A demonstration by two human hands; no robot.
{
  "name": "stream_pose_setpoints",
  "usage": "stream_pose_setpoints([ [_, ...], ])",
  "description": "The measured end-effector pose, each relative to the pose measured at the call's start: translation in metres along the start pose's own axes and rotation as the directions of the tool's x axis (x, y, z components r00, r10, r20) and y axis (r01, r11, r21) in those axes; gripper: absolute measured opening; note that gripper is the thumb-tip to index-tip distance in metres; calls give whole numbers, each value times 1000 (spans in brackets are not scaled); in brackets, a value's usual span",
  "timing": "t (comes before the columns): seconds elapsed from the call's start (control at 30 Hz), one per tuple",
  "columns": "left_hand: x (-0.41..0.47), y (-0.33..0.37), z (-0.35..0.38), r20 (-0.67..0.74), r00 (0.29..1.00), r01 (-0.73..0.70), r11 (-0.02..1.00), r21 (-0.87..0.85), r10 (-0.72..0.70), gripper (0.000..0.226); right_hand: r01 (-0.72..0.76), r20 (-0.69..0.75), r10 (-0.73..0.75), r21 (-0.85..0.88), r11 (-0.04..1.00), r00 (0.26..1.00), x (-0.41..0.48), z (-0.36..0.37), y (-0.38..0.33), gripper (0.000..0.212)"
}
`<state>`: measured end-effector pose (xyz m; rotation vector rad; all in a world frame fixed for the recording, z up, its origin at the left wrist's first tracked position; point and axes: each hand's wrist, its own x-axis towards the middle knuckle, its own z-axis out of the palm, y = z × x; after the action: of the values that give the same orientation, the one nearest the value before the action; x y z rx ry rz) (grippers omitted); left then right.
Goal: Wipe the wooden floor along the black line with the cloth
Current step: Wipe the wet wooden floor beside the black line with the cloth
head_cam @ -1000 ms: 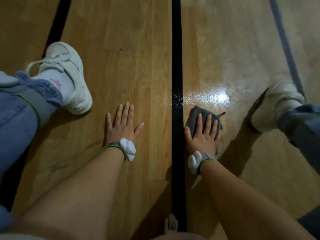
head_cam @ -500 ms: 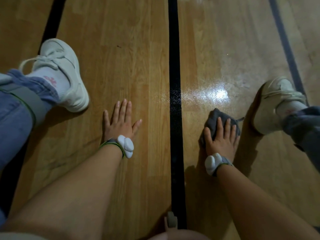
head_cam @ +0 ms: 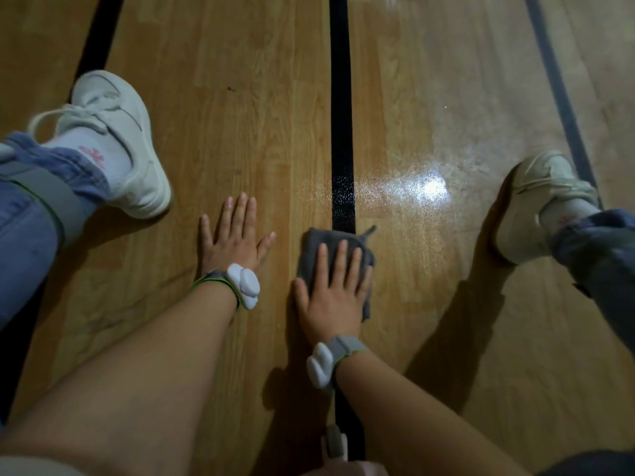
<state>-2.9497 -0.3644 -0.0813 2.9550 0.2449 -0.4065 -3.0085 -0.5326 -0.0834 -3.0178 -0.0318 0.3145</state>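
Pressing my right grip (head_cam: 331, 300), fingers straight, flat on the cloth (head_cam: 316, 245) astride the black line (head_cam: 342, 132), I had it running toward twelve o'clock, my left grip (head_cam: 233, 238) splayed on the wooden floor (head_cam: 240, 132) at nine.

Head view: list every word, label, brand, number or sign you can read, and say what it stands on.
No text here can be read.
Pink mark on the left sock: too blurred to read.
Faint pink mark on the right sock: too blurred to read.
No lettering shows on the cloth or the black line.
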Motion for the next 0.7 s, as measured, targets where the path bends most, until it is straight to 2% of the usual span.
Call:
stream_pose_setpoints([
  [0.23,-1,0,-1,21,1000,7,1000,14,-7,71,180,-33,-182,-41,983,983,5,-3,19,72],
  [0.3,-1,-1,-1,32,999,7,1000,9,-7,71,111,-28,-111,1,994,993,8,-6,35,73],
  [0.4,0,-2,-2,33,999,1,1000,15,-2,71,-97,26,96,32,995,995,14,-13,71,77],
  [0.53,1,-2,-1,26,1000,5,1000,17,-5,72,-388,27,387,99,916,922,11,-27,126,79],
  [0.7,1,-2,0,12,1000,10,1000,17,-10,72,-428,38,426,79,900,904,6,-28,131,69],
])
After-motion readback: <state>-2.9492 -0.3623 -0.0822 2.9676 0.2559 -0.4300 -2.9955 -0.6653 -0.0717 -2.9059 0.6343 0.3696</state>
